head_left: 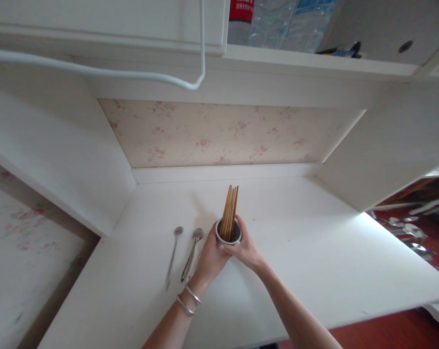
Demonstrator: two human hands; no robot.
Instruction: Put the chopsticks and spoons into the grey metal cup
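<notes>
A small round metal cup (228, 233) stands on the white desk (314, 252) with several wooden chopsticks (230, 209) sticking up out of it. My left hand (209, 261) wraps round the cup from the left; two silver bangles sit on that wrist. My right hand (245, 248) grips the cup from the right and front, fingers curled over its rim. Just left of my left hand lie two metal spoons (191, 253) side by side on the desk.
White side panels wall in the desk left and right, with a floral backboard (219, 133) behind. A white cable (203, 58) hangs from above. Bottles stand on the upper shelf (277, 22). More spoons lie on a red surface (408, 230) at the right.
</notes>
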